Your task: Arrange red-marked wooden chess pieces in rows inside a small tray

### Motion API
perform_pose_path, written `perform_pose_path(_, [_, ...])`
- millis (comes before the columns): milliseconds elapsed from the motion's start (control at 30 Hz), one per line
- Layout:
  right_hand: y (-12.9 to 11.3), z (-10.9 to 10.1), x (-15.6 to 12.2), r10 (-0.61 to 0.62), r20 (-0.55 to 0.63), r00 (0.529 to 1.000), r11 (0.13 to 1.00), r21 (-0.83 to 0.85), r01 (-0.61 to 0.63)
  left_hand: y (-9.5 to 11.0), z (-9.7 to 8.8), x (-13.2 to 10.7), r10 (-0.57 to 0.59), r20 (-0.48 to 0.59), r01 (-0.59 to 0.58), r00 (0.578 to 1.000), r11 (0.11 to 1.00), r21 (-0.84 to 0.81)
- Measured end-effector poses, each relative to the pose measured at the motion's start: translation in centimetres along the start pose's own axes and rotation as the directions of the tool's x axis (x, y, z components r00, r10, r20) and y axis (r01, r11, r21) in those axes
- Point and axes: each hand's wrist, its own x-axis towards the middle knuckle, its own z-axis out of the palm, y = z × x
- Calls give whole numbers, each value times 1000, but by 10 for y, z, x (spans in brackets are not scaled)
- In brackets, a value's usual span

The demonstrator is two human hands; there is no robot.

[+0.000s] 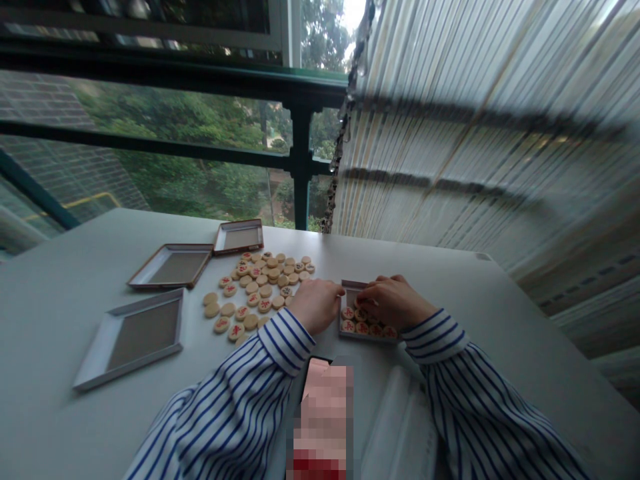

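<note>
- A white table (500,320) stands beside a window, with a person's two hands working at its middle, both in blue-and-white striped sleeves (235,387).
- A shallow open box (367,339) lies between the hands, right of centre. Wooden Chinese chess pieces (361,327) lie in its near part: a row of four with red characters along the near wall, and others just behind, one with a dark marking.
- The left hand (316,305) is half-curled at the box's left wall, fingertips beside the rim; whether it grips the wall I cannot tell.
- The right hand (393,300) bends over the box from the right, fingers curled down among the pieces; its fingertips are partly hidden, so I cannot tell whether it pinches one.
- Loose discs (265,291) are scattered left of the left hand, some stacked, some showing red or dark characters, others plain side up.
- Three shallow trays lie farther left: a small far tray (239,236), a brown-edged tray (181,267) touching it, and a larger white-walled tray (145,330) nearer.
- A partly pixelated phone (325,413) lies at the near edge, with a translucent plastic item (403,427) to its right.
- Beyond the table are a green railing (301,153), trees (200,167) and, right, a string curtain (450,200).
</note>
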Motion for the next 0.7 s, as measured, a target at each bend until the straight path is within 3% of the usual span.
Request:
perform_pose_path(467, [0, -1, 0, 7, 8, 1000, 1000, -4, -7, -1, 1, 0, -8, 11, 8, 1000, 1000, -16])
perform_pose_path(700, [5, -9, -6, 36, -81, 996, 999, 8, -36, -5, -2, 0, -6, -10, 6, 1000, 999, -36])
